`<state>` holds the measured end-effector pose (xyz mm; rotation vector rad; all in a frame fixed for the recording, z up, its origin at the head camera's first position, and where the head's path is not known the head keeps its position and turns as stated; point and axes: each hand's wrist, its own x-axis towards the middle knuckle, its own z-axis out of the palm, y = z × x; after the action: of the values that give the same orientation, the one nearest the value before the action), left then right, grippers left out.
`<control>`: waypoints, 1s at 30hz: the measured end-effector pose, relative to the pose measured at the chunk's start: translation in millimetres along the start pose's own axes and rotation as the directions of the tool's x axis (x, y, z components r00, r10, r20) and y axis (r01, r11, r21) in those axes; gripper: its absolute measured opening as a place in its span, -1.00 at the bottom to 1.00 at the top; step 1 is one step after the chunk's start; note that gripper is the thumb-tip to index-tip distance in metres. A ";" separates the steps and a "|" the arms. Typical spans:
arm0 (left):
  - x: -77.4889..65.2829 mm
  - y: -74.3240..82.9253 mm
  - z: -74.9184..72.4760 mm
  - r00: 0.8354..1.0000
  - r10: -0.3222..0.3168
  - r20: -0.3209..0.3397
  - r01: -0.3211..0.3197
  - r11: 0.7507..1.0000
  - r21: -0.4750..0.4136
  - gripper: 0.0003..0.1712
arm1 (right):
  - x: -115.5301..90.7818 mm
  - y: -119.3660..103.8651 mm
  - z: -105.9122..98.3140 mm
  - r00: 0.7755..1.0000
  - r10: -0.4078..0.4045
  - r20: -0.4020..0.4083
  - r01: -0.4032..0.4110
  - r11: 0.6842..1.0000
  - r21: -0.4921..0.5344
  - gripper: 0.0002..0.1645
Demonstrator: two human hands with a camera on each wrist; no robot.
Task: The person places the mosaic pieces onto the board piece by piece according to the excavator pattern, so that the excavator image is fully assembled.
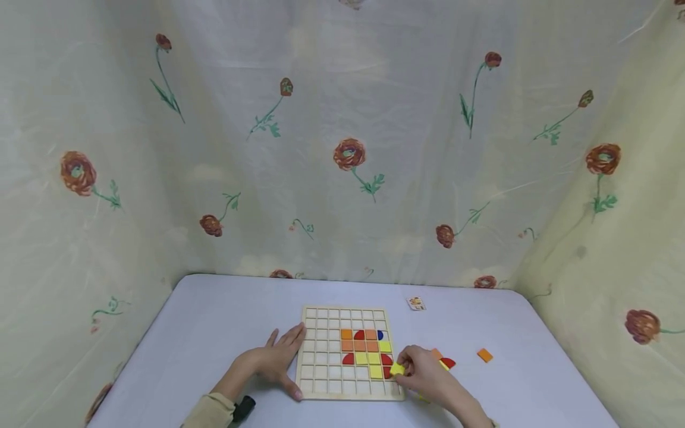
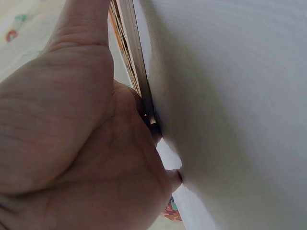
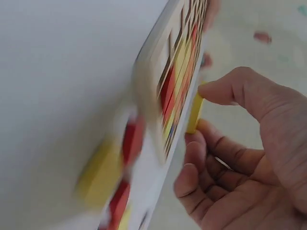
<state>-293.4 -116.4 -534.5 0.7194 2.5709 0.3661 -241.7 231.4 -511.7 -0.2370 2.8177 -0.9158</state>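
Observation:
A wooden grid board (image 1: 321, 380) lies on the table, with yellow, red, orange and blue pieces set in several of its cells. My left hand (image 1: 275, 359) rests along the board's left edge, thumb near the front corner and fingers spread toward the back. Between thumb and fingertips, my right hand (image 1: 428, 373) pinches a yellow square tile (image 1: 397, 369) over the board's right edge. In the right wrist view that yellow tile (image 3: 195, 112) is held on edge, just off the board (image 3: 148, 96). Part of the board's right side is hidden by the right hand in the head view.
Right of the board lie loose pieces, among them a red piece (image 1: 448, 362) and an orange square (image 1: 484, 355). A small printed card (image 1: 415, 304) sits behind the board. Flowered curtains (image 1: 348, 226) hang around the white table (image 1: 230, 309).

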 end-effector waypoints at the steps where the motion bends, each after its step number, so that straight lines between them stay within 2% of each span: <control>1: 0.5 -0.2 0.3 1.000 0.002 -0.002 -0.002 1.000 0.001 0.65 | 1.7 -6.3 3.6 0.999 -0.047 0.014 0.047 0.999 -0.007 -0.73; 5: 1.6 0.0 1.0 1.000 0.005 -0.005 -0.005 1.000 0.001 0.65 | 8.6 -25.9 16.4 0.977 -0.205 0.058 0.207 0.978 -0.038 -0.74; 7: 1.5 0.8 0.7 1.000 0.005 -0.006 -0.005 1.000 -0.001 0.64 | 12.2 -32.0 22.1 0.969 -0.235 0.080 0.240 0.969 -0.054 -0.75; 12: 0.6 3.9 -1.1 1.000 -0.002 0.001 0.002 1.000 -0.003 0.64 | 20.1 -35.8 31.9 0.968 -0.211 0.135 0.224 0.970 -0.094 -0.79; 16: 0.1 6.2 -2.8 1.000 -0.007 0.006 0.007 1.000 -0.005 0.63 | 24.1 -33.6 34.4 0.971 -0.189 0.148 0.205 0.974 -0.100 -0.81; 30: -0.1 0.4 0.3 1.000 -0.007 0.002 0.006 1.000 0.013 0.65 | 25.1 -32.0 33.3 0.956 -0.247 0.159 0.256 0.966 -0.043 -0.82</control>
<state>-293.1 -116.2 -534.6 0.7155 2.5751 0.3465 -256.1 181.9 -522.1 -0.6589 2.7175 -0.8160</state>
